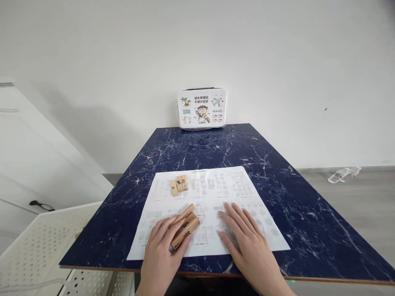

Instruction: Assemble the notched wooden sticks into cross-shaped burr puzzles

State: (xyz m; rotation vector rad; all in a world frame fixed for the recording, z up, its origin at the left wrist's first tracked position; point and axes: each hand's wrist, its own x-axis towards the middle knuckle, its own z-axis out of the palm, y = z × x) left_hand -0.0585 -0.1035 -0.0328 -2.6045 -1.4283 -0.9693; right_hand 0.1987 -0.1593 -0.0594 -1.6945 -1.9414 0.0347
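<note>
A white sheet [203,193] printed with small grey diagrams lies on the table. Between the thumb and fingers of my left hand [163,238] are notched wooden puzzle sticks [185,232], at least two, side by side just over the sheet. One carries a dark printed mark, and my fingers cover their near ends. My right hand [243,234] rests flat on the sheet's right half, fingers spread and holding nothing. Farther up the sheet, on its left part, sits a small cluster of notched wooden pieces [179,186], apart from both hands.
The dark blue marbled table [123,197] reaches to the wall. At its far edge a white case [202,109] with cartoon prints leans upright. A perforated cream rack [33,238] stands left of the table. Clear plastic packaging [344,174] lies on the floor at right.
</note>
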